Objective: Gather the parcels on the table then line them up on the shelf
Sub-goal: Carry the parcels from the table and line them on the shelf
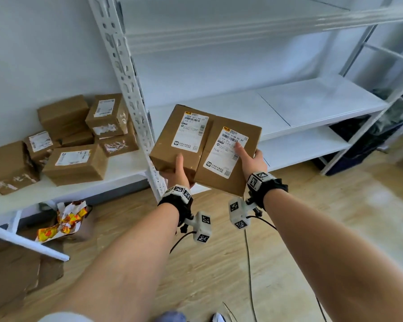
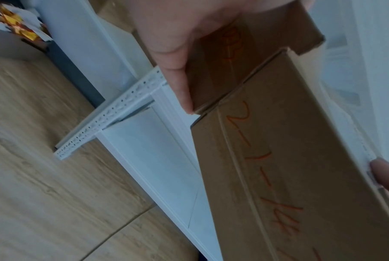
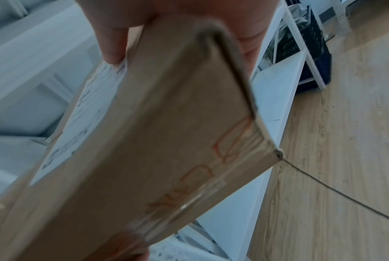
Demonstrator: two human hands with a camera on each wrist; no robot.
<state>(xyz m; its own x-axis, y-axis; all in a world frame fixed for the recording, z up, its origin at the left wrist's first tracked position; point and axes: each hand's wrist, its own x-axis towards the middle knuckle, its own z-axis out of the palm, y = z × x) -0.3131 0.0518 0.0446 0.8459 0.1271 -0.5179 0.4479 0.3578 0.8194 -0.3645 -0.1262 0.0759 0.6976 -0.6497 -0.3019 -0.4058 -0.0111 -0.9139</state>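
Two brown cardboard parcels with white labels are held side by side in front of the white shelf (image 1: 312, 105). My left hand (image 1: 178, 173) grips the left parcel (image 1: 168, 145) at its near edge, thumb on top and fingers underneath. My right hand (image 1: 251, 159) grips the right parcel (image 1: 240, 168), thumb pressed on its label. In the left wrist view the left parcel (image 2: 255, 44) and the right parcel (image 2: 289, 176) show orange handwriting on their sides. The right wrist view shows the right parcel (image 3: 155, 150) from its near side. Several more parcels (image 1: 75, 163) lie heaped on the white table (image 1: 121, 168) at left.
A perforated white shelf post (image 1: 126, 73) stands between the table and the shelf. A lower shelf board (image 1: 305, 145) sits beneath the middle one. Dark bags (image 1: 363, 140) fill the far right corner. A torn colourful wrapper (image 1: 65, 219) and flat cardboard (image 1: 14, 275) lie under the table. The floor is wood.
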